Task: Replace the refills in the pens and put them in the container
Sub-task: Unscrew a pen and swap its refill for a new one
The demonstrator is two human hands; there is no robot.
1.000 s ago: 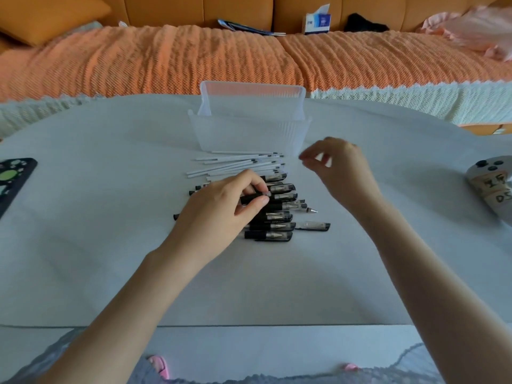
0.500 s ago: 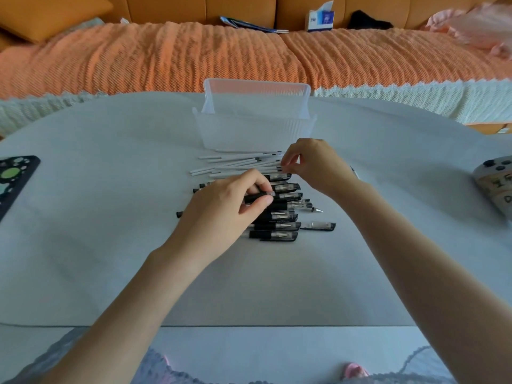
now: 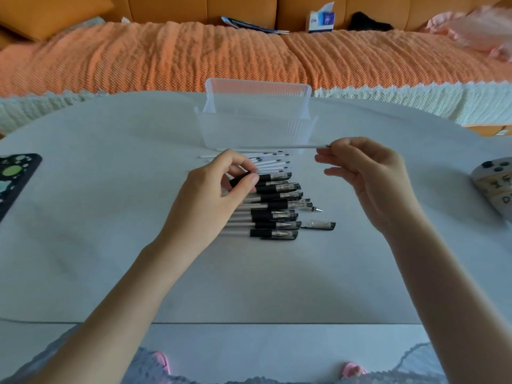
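Nearest on the tabletop (image 3: 110, 217) lie the capped pens (image 3: 274, 217); just beyond, the left hand (image 3: 210, 198) pinches one pen (image 3: 239, 179) by its black end. The right hand (image 3: 368, 173) has a fingertip grip on a refill (image 3: 310, 146); lining it up level with that pen should ease insertion. Farthest stands the container (image 3: 255, 131).

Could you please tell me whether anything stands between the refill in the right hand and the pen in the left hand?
Nothing visible does. The right hand pinches the refill in the air in front of the container; the left hand holds the pen over the row of pens. Only open air lies between them.
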